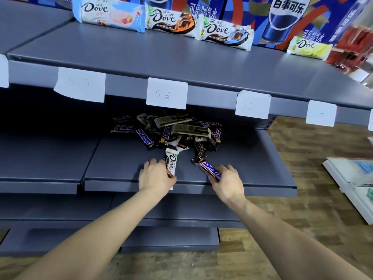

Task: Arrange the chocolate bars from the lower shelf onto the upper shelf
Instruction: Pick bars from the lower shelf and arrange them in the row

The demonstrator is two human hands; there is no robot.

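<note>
**Two bars in hand, a heap left**

Near the lower shelf (pixel 252 164) front edge, the left hand (pixel 155 175) grips a Dove bar (pixel 171 161) and the right hand (pixel 227 179) pinches a Snickers bar (pixel 207 168). Behind them a mixed pile (pixel 171 130) waits. Four Dove bars (pixel 171 21) already line the upper shelf (pixel 141 55); by my judgement, most remain.

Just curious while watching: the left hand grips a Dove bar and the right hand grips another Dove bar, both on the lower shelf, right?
Not quite. The head view shows the right hand gripping a Snickers bar, not a Dove. The left hand does grip a Dove bar, on the lower shelf.
</note>
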